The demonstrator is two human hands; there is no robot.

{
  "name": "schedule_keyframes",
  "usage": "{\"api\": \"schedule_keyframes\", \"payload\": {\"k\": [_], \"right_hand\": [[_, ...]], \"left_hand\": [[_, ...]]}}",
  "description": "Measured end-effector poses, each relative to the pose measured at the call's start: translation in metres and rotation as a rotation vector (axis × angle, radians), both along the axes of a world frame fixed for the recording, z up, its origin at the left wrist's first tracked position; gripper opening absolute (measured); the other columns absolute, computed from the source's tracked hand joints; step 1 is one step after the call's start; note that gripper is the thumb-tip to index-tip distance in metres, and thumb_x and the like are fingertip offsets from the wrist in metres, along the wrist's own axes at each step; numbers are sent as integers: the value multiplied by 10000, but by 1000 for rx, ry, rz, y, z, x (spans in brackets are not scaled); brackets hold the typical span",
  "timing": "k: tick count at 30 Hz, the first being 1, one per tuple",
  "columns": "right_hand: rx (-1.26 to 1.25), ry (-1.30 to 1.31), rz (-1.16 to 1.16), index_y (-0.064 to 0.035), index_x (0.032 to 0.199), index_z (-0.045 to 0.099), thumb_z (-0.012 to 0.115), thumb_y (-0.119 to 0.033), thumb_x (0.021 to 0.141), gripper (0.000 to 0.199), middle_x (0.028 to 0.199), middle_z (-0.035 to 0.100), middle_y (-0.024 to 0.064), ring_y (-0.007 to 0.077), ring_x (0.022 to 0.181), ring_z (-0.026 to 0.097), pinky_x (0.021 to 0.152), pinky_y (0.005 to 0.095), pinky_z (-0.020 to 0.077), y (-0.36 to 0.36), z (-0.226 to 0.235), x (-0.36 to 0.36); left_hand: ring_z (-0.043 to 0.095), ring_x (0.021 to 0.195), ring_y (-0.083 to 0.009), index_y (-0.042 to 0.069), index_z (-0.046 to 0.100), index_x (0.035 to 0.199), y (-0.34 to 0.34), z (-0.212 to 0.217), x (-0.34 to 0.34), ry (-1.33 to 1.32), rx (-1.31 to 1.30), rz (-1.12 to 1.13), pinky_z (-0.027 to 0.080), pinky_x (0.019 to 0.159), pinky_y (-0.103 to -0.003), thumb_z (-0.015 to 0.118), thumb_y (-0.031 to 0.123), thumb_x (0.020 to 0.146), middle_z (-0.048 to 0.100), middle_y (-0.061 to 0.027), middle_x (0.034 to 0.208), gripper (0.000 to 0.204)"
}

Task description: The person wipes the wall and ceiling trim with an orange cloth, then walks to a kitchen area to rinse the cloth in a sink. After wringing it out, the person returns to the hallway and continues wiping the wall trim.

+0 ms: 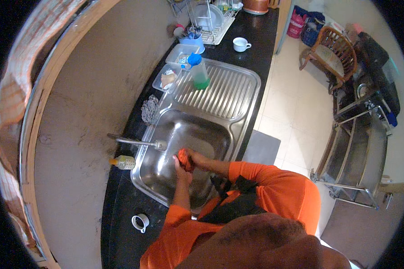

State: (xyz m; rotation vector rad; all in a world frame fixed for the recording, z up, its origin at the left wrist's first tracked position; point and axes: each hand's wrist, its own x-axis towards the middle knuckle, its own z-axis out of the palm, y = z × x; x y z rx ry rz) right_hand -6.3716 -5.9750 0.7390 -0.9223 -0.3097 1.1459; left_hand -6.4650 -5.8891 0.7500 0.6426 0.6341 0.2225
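Note:
Both hands meet over the steel sink [155,179], just beside the end of the flexible tap [160,145]. Between them is a small bunched orange-red thing [183,157], perhaps a cloth or sponge; its exact kind is not clear. My left hand [182,172] grips it from the near side, fingers partly hidden. From the right, my right hand [196,160] closes round it. On the black counter left of my forearm stands a white cup [140,222] with a dark inside.
A ridged drainboard [229,89] adjoins the sink, bearing a bottle of green liquid [200,76]. Clear plastic tubs [166,77], a grey scrubber [150,109] and a yellow-capped bottle [123,162] line the wall side. Farther off are a white cup [241,44] and dish rack [220,31].

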Motion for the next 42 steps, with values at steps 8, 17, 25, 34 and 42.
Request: {"api": "schedule_keyframes", "payload": {"k": [8, 17, 25, 34, 42], "right_hand": [[-339, -336, -34, -43, 1322, 554, 382, -483, 1055, 543, 1276, 626, 178, 339, 1193, 581, 1057, 451, 431, -28, 32, -37], [-78, -1567, 315, -97, 1562, 306, 609, -219, 906, 733, 1560, 336, 288, 441, 1372, 442, 1123, 517, 381, -79, 63, 0], [-8, -1860, 436, -98, 1470, 404, 599, -172, 883, 623, 1227, 599, 237, 411, 1101, 640, 835, 531, 543, -40, 62, -30], [-166, -1850, 336, -41, 833, 703, 664, -233, 771, 205, 783, 710, 187, 380, 733, 718, 647, 517, 569, -31, 16, -39], [-603, -1574, 476, -36, 879, 715, 679, -269, 775, 258, 868, 729, 200, 394, 796, 712, 710, 519, 553, -35, 20, -46]], "left_hand": [[550, 1293, -230, 137, 474, 1444, -6, -34, -40, 31, -47, -284, 458, 1084, -412, 778, 337, 887, 568, -39, 1395, 665], [568, 635, -106, 137, 581, 1036, 22, 13, -70, 160, 46, -548, 403, 463, -221, 753, 66, 865, 606, 10, 847, 253], [470, 478, -96, 127, 559, 905, 31, 34, -59, 434, 235, -944, 309, 383, -229, 750, 53, 829, 518, 24, 661, 218], [655, 635, -246, 32, 557, 1246, 14, 13, -46, 730, 1170, -1105, 511, 544, -398, 840, 147, 713, 690, -110, 819, 614], [703, 840, -420, 77, 124, 1596, -2, 46, -37, 546, 1881, -1124, 557, 741, -510, 690, 138, 841, 715, -252, 921, 946]]}}
